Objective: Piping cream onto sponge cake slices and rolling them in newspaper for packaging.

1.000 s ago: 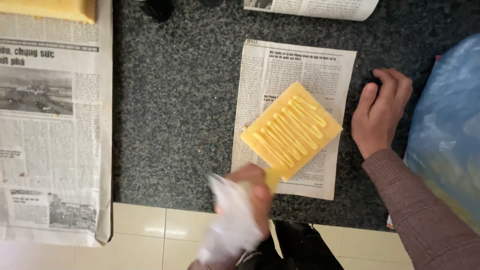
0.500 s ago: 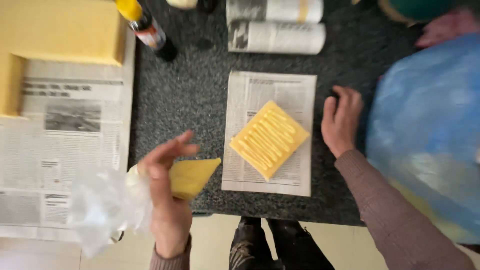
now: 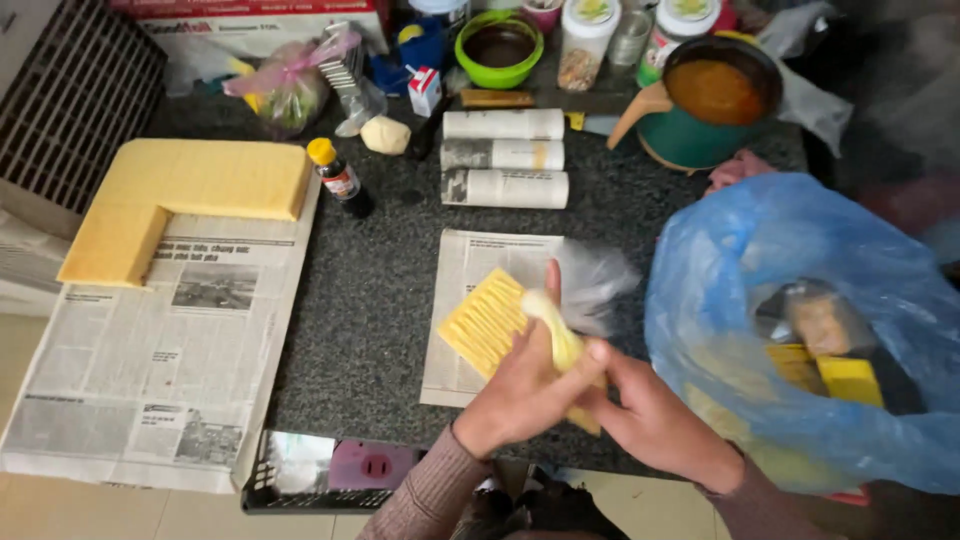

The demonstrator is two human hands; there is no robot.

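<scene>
Both hands, left hand point(image 3: 520, 385) and right hand point(image 3: 655, 420), clamp the ridged yellow slab point(image 3: 485, 320) over the newspaper sheet point(image 3: 470, 260) near the dark granite counter's point(image 3: 370, 290) front edge. Bare counter left; blue plastic bag point(image 3: 790, 260) crowds right. Earlier, right hand rested flat.

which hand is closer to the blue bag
Right. The right hand sits just beside the blue bag, at its near-left edge. The left hand is further left, over the ridged yellow block on the newspaper sheet.

My left hand point(image 3: 525, 385) came back from the newspaper side; both hands now meet over the ridged yellow block point(image 3: 487, 322), right hand point(image 3: 655, 420) off the bench.
</scene>
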